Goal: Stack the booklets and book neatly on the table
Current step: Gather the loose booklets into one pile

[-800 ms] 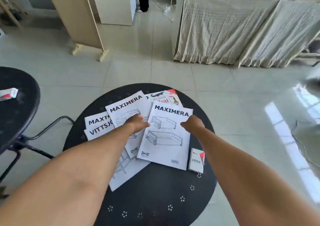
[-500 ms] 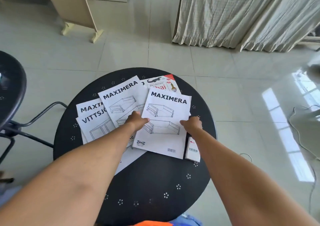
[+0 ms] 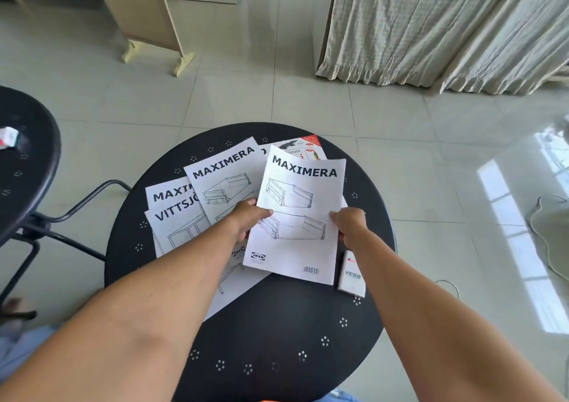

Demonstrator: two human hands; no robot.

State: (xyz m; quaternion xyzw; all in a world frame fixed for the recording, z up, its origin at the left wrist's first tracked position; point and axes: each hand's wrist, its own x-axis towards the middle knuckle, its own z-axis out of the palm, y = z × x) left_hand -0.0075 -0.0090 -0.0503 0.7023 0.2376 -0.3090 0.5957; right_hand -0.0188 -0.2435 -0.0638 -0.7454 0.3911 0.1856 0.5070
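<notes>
Both hands are on the front white MAXIMERA instruction booklet (image 3: 300, 213) — the left hand (image 3: 246, 221) pinches its left edge, thumb on the printed drawer drawing and fingers tucked underneath, while the right hand (image 3: 351, 226) clamps the right edge the same way. The booklet's near end looks raised off the round black perforated metal table (image 3: 277, 340), its far edge curling up a little. Just left of the left hand, a second white MAXIMERA booklet (image 3: 223, 176) lies tilted; further left sit a third, half-covered MAXIMERA booklet (image 3: 164, 193) and a white VITTSJÖ booklet (image 3: 178, 229), all overlapping in a loose fan. Beyond the hands, the colourful paperback book with a red corner (image 3: 303, 149) peeks out from under the held booklet — only its top strip shows. Just beside the right wrist, a small white box marked VESS (image 3: 351, 275) rests on the tabletop. Off to the far left, a second black round table (image 3: 27, 161) carries a small crumpled white wrapper (image 3: 7, 136).
</notes>
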